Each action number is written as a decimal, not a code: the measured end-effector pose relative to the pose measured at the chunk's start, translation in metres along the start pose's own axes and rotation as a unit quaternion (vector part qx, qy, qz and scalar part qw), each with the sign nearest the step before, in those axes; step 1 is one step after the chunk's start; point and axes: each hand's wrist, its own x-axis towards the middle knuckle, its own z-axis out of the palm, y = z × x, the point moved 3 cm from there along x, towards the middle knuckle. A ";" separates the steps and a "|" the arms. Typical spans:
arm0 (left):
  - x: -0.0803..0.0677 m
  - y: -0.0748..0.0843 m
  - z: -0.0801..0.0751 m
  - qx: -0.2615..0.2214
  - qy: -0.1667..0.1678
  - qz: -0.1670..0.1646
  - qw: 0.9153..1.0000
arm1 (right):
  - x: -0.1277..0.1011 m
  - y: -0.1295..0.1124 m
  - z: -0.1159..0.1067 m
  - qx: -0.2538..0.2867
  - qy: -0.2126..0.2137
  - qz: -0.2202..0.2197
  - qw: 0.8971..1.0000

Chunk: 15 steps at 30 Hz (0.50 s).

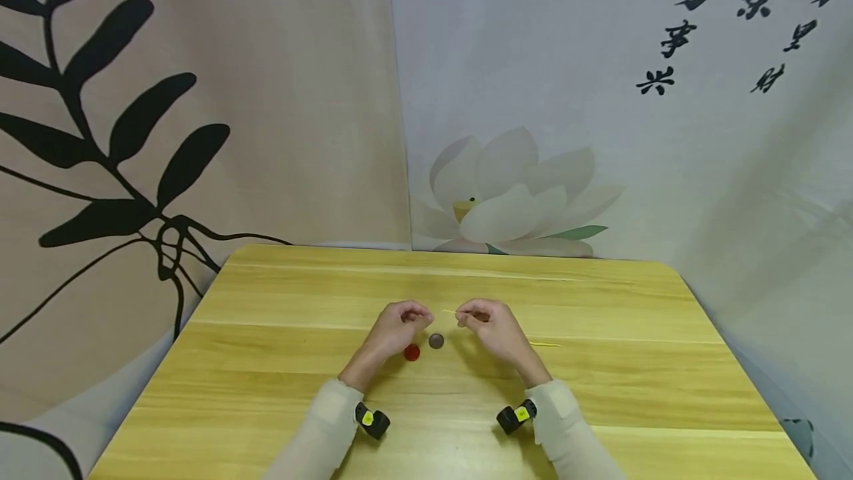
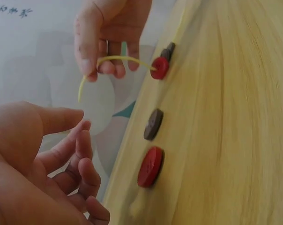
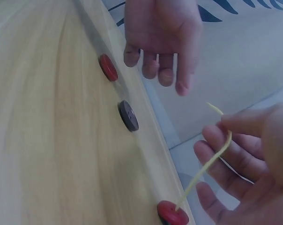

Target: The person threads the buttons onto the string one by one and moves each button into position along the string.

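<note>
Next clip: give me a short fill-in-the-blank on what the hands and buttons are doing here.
1. The right hand pinches a yellow ____.
2. The cord runs through a button coloured ____.
3. The left hand holds ____.
4. Beside the loose red button on the table lies a button coloured ____.

Missing words: cord; red; nothing; brown
</note>
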 end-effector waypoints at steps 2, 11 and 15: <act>0.001 -0.002 -0.001 0.009 -0.010 0.000 1.000 | 0.001 0.002 -0.002 0.009 0.003 0.006 1.000; 0.008 -0.010 0.002 0.047 -0.066 0.000 0.997 | 0.011 0.018 -0.010 0.019 0.013 0.029 0.999; 0.012 -0.013 0.004 0.050 -0.096 -0.011 0.994 | 0.014 0.027 -0.015 0.010 0.016 0.035 0.999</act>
